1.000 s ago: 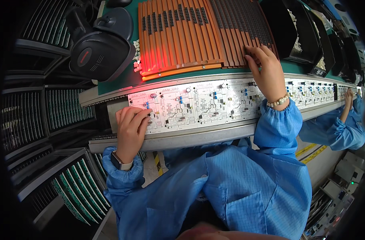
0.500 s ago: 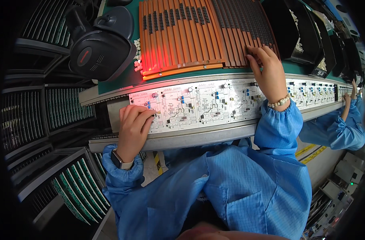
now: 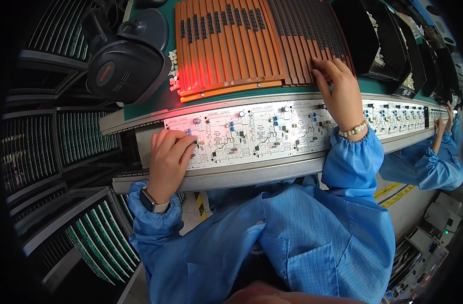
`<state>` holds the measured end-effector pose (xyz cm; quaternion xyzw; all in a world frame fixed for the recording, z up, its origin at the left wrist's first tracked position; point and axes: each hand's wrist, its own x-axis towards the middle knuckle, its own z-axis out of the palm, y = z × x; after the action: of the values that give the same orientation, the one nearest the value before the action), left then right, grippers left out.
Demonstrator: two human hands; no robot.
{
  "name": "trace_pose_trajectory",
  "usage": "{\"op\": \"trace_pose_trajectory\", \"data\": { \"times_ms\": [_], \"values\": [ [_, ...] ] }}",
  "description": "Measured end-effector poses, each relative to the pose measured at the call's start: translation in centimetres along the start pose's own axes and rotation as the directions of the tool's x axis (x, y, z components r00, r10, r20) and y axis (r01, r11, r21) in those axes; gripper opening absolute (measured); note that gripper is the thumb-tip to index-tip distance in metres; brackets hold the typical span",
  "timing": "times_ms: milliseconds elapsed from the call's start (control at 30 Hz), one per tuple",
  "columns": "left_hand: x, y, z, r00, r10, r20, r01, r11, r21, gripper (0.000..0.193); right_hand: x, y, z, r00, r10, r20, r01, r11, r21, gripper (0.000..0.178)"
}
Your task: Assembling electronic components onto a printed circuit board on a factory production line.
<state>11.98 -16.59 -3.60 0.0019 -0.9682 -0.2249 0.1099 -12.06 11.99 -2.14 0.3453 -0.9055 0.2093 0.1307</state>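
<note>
In the head view, the left hand rests over the leftmost end of a row of flat white printed circuit boards dotted with small blue, black and silver components. Its fingers are bent and drawn nearly together, pinching a small black component at their tips, just above the end board. A dark-faced wristwatch with a pale strap circles that wrist.

The right hand reaches across the boards to the lower part of a dark brown slotted tray. Its thumb and forefinger are curled toward each other with a narrow gap at most; whether they hold anything, I cannot tell. A bracelet of pale round beads sits at the wrist.

The boards lie in line along a grey metal rail, in front of the green-topped bench. On the bench, an orange slotted tray stands directly left of the brown one, red light falling on its lower left. Beside it are a heap of small whitish pieces and a bulky black scanner.
</note>
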Motion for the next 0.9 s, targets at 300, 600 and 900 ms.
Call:
{"op": "trace_pose_trajectory", "data": {
  "times_ms": [300,600,900],
  "values": [
    [0.5,-0.3,0.6,1.0,-0.015,-0.025,0.013,0.997,-0.078,0.014,-0.2,-0.1,0.1,1.0,0.02,0.002,-0.02,1.0,0.009,0.024],
    [0.9,-0.3,0.3,1.0,0.015,-0.018,-0.016,0.999,-0.051,0.014,0.0,-0.2,0.2,1.0,0.013,-0.003,-0.013,1.0,-0.005,0.024],
    [1.5,1.2,-0.2,0.994,0.096,0.045,-0.101,0.984,0.147,0.012,-0.2,0.0,0.2,1.0,0.019,-0.002,-0.019,1.0,0.01,0.024]
  ]
}}
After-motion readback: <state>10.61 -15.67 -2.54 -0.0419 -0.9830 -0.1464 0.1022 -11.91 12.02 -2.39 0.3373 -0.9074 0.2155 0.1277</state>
